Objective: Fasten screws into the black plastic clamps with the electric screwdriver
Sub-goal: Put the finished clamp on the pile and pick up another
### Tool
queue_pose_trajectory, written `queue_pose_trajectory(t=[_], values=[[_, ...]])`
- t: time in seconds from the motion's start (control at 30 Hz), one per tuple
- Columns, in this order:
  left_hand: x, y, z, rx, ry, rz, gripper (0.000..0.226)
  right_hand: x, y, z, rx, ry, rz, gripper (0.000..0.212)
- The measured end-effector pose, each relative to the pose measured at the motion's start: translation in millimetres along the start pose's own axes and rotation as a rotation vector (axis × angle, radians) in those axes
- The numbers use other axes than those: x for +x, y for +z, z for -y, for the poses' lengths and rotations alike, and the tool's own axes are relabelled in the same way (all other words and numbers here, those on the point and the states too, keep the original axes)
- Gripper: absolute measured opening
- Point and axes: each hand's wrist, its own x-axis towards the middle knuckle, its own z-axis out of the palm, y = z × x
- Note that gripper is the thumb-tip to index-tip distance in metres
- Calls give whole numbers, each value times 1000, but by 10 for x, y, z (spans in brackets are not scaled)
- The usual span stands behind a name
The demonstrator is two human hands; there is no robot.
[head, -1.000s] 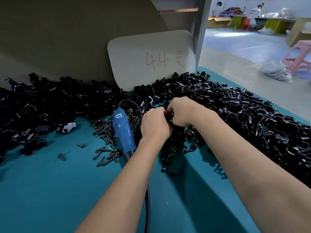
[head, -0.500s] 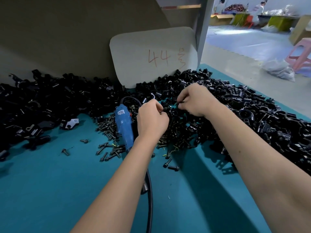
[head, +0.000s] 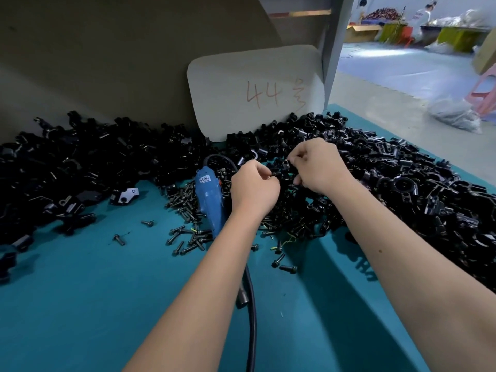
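Observation:
My left hand pinches a small dark screw at its fingertips, pointed toward a black plastic clamp that my right hand holds just above the pile. The two hands almost meet over the parts. The blue electric screwdriver lies on the teal table beside my left wrist, with its black cord running toward me. Loose screws are scattered round it.
Heaps of black clamps cover the table at the left and right. A grey card marked 44 leans on the back wall. The teal table stretches toward me. A person works far off at the back right.
Both hands have lifted away from the pile and drawn slightly apart. The left now shows a screw at its fingertips, aimed at the clamp in the right.

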Motion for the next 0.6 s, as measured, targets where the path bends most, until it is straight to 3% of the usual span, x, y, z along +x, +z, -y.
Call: queue_pose_trajectory(t=[0.23,0.37,0.43,0.5,0.6], values=[[-74,-511,99,-57,164,-358,16,-138,422,457,403,-88,20,10],[-62,-1033,392,37,161,-543,13,-316,864,845,475,-94,140,28],[-18,-1287,628,250,112,-608,10,-430,1018,1016,578,-67,274,25],[51,-1497,886,482,-2,-641,28,-539,1126,1157,614,-83,412,17],[127,-1698,1166,520,-206,-622,48,-649,1206,1255,505,-189,535,11]])
